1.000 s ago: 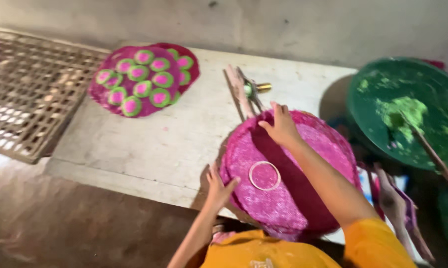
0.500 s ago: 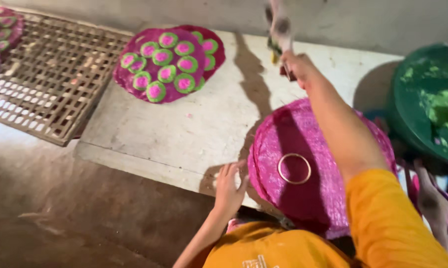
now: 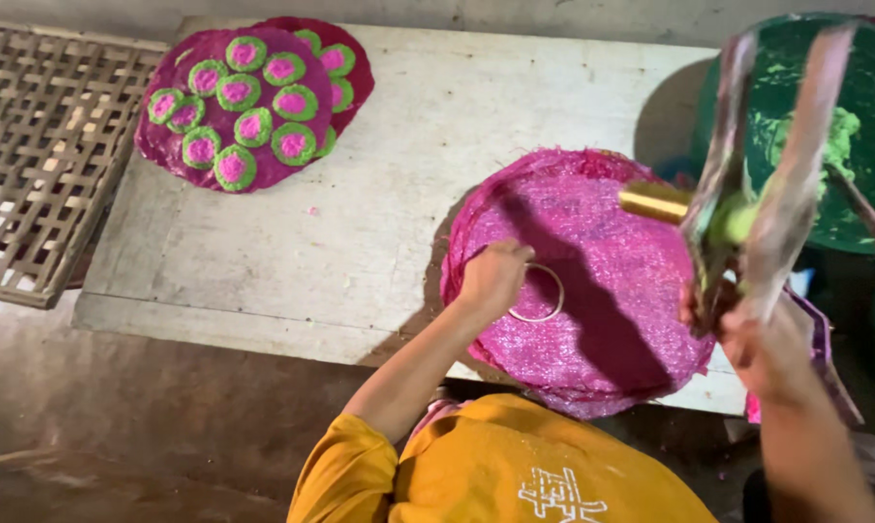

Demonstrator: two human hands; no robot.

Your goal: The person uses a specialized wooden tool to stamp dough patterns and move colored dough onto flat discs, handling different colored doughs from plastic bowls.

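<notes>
The pale wooden table (image 3: 379,232) fills most of what I see below me, with a woven bamboo rack (image 3: 40,155) lying off its far-left corner. At the far right sits a big green basin (image 3: 815,68) smeared with green paste (image 3: 839,136), and a stick (image 3: 868,218) leans across it. On the near right of the table lies the round pink mesh mat (image 3: 592,291), a stack of such mats by the look of its edges, and at the far left rests another dark pink mat (image 3: 166,165) carrying small round pieces, green rims with pink centres (image 3: 253,126), set close together in rows. My right hand (image 3: 762,349) is raised close to my face above the right edge of the near mat, fingers wrapped fast around the lower end of a two-legged wooden press (image 3: 757,165); it is blurred, so I may be wrong about its shape, but a brass-coloured tube (image 3: 655,201) sticks out to the left between its legs, with a dab of green at its end. My left hand (image 3: 493,279) is down on the near mat, fingers curled and pinching the left rim of a thin metal ring (image 3: 544,300) that lies flat on the mesh near the mat's middle.
</notes>
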